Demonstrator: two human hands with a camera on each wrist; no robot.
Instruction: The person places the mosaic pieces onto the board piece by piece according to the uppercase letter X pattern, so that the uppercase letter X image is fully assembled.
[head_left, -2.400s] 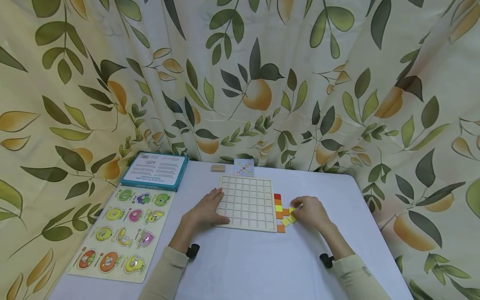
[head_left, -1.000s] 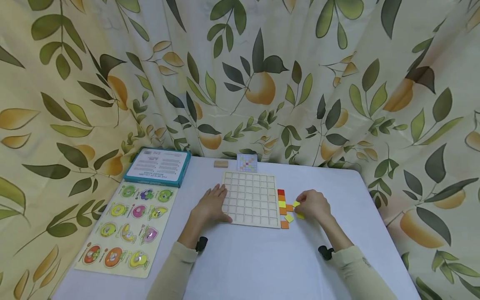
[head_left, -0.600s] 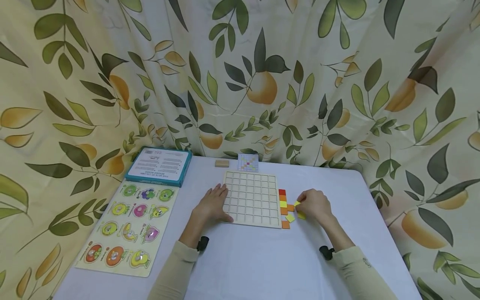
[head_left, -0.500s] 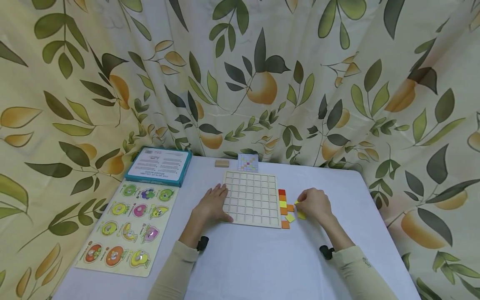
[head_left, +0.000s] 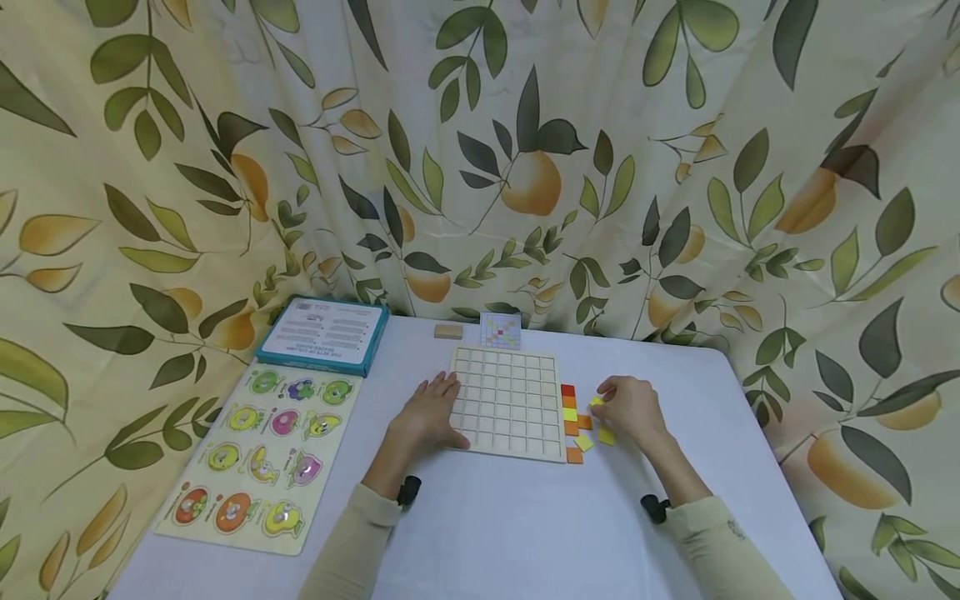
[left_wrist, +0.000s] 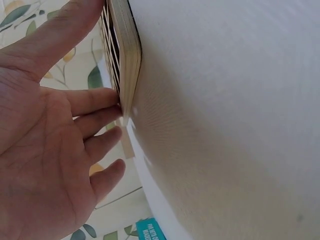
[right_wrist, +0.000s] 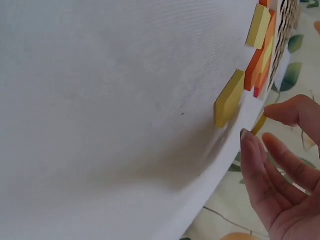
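Note:
My left hand (head_left: 427,417) rests against the left edge of a pale wooden grid board (head_left: 510,404), thumb at the near corner. Its fingers lie mostly straight in the left wrist view, with several touching the board's rim (left_wrist: 131,65). To the right of the board, my right hand (head_left: 632,410) pinches a small yellow square tile (right_wrist: 259,123) between thumb and finger, just above the cloth. Two loose yellow tiles (head_left: 606,436) lie nearby, one close to the board. Along the board's right edge runs a column of red, orange and yellow tiles (head_left: 569,414), with an orange tile (head_left: 574,456) nearest me.
A patterned card (head_left: 500,330) and a small wooden block (head_left: 447,332) sit beyond the board. On the left lie a fruit-picture puzzle board (head_left: 247,483) and a teal-edged box (head_left: 322,333). A leaf-print curtain (head_left: 480,167) hangs behind the white-clothed table.
The right hand has drawn slightly right, and one loose yellow tile now lies apart from the other. It pinches a yellow tile. The left hand stays on the board; the view shifted a little.

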